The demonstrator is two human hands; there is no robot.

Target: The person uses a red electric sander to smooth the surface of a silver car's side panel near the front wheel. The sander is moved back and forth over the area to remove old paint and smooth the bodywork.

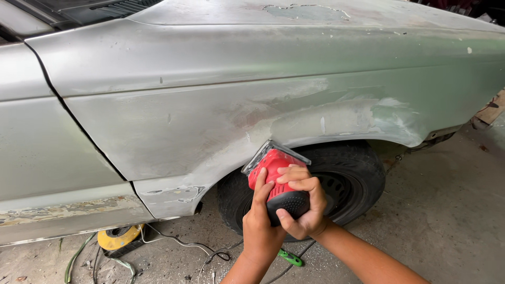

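sander: red and black power sander [277, 181], lower centre of frame, pad edge pressed against the lip of the wheel arch on the silver fender [210, 105]
left hand: left hand [261, 223] comes up from the bottom edge, fingers extended flat along the sander's left side, thumb hidden behind the body
right hand: right hand [301, 202] wraps the black rear grip, fingers curled tight over the top (both hands clamped on the one tool)
fender: sanded patches, dull grey filler and bare spots across centre and right, paint worn off above the arch
tyre: black tyre [357, 173] just behind the sander, right of centre
door: silver door [31, 147] at left edge, flaking lower sill
floor: concrete floor [447, 210], yellow disc-shaped tool [118, 237] lower left with cables trailing, green-handled tool [290, 257] just below the hands
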